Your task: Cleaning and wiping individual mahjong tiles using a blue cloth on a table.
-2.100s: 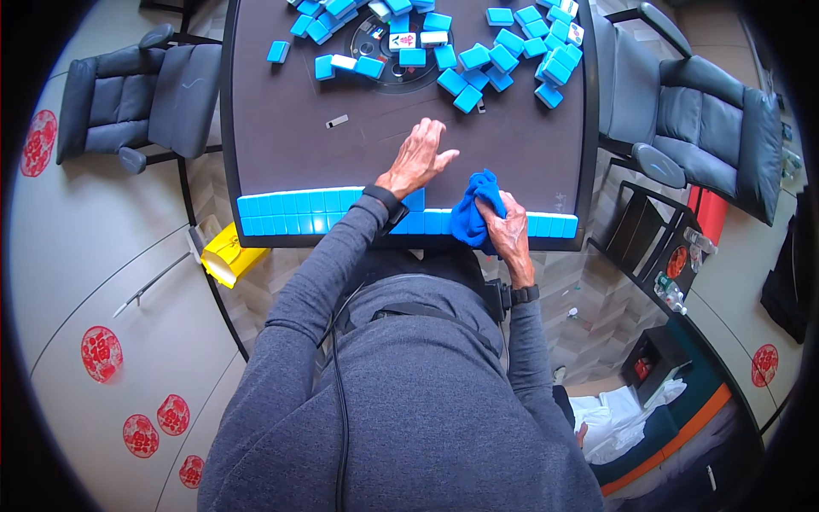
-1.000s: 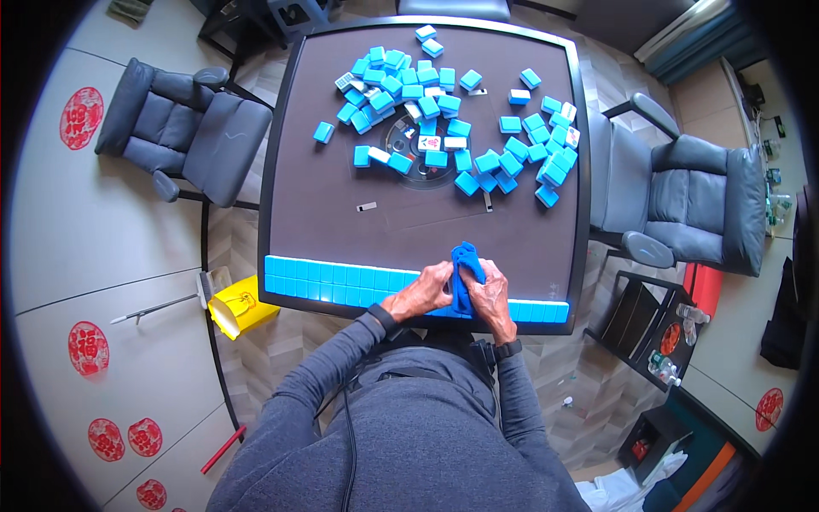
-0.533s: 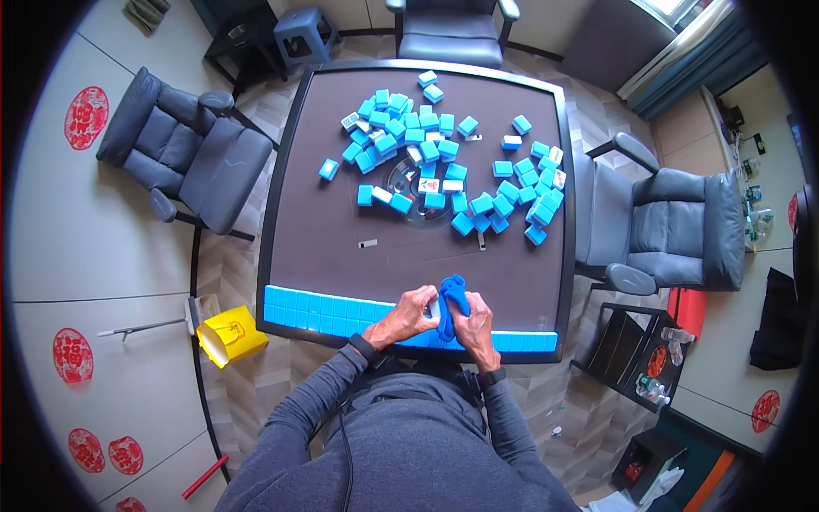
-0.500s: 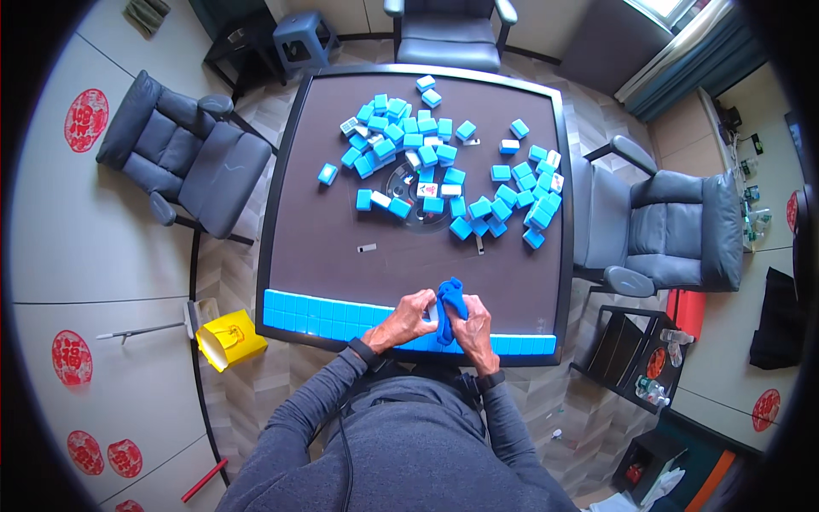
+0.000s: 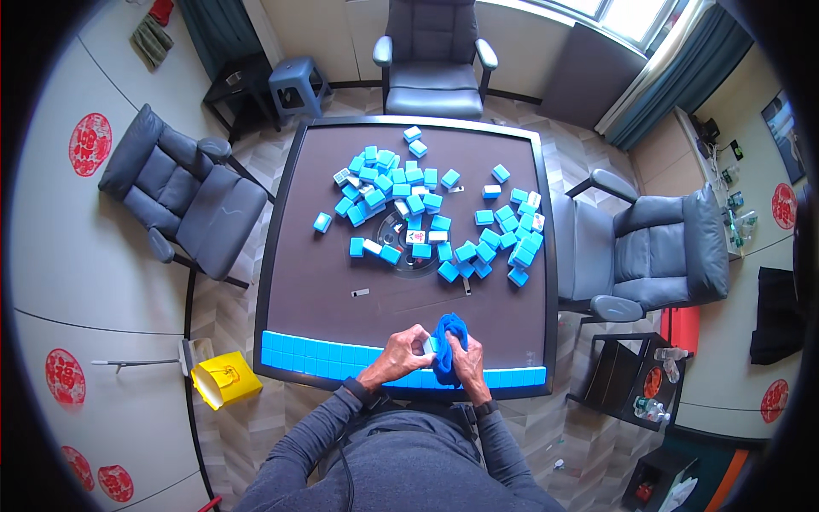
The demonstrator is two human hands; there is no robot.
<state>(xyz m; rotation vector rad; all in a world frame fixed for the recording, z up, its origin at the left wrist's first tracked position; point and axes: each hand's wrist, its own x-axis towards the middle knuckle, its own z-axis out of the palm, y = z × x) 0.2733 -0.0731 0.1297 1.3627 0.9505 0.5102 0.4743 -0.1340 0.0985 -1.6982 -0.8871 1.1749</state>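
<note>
Above the near edge of the table (image 5: 341,307), my left hand (image 5: 401,352) pinches a mahjong tile (image 5: 430,346), its side partly showing beside the cloth. My right hand (image 5: 467,362) grips a bunched blue cloth (image 5: 447,328), which touches the tile. Below both hands runs a row of blue-backed mahjong tiles (image 5: 307,351), lined up along the near edge and partly hidden by my hands. Farther off lie loose tiles in a left pile (image 5: 384,179) and a right cluster (image 5: 512,230). Most show blue backs; a few show white sides or faces.
Grey armchairs stand at the left (image 5: 200,192), right (image 5: 648,243) and far side (image 5: 432,85) of the table. A yellow bag (image 5: 226,381) sits on the floor at the left. A black side stand (image 5: 627,375) with plastic bottles is at the right.
The view has tilted up, so the table sits lower in the picture. The cloth in my right hand has shifted and bunched differently against the tile. My left hand still holds the tile.
</note>
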